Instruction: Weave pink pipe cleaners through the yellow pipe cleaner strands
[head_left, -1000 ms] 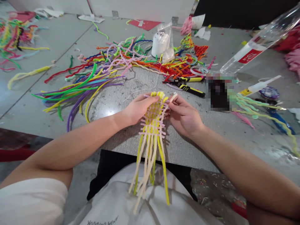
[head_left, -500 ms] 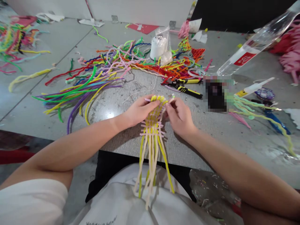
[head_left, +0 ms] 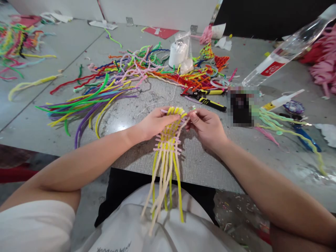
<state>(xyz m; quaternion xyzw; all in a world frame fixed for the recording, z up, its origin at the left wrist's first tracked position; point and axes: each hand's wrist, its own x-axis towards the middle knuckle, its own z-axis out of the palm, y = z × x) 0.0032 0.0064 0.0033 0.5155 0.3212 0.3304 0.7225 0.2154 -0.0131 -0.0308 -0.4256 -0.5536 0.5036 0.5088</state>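
A woven piece of yellow, cream and lilac fuzzy stems [head_left: 168, 134] hangs between my hands above the table's front edge, its long loose yellow and cream ends reaching down over my lap. My left hand [head_left: 154, 122] is closed on its upper left part, thumb lying across the weave. At the upper right corner, my right hand [head_left: 206, 126] pinches the end of a pale stem between thumb and fingers. The fingertips under the weave are hidden.
Behind the hands lies a heap of coloured stems [head_left: 136, 68] with a white thread spool [head_left: 175, 56]. Yellow-black pliers [head_left: 212, 104], a clear bottle [head_left: 275, 63], a glue syringe [head_left: 286, 99] and pale green stems [head_left: 294, 127] are to the right.
My right hand has shifted slightly right, drawing the pale stem's end outward from the weave. The loose hanging ends have swung to the left.
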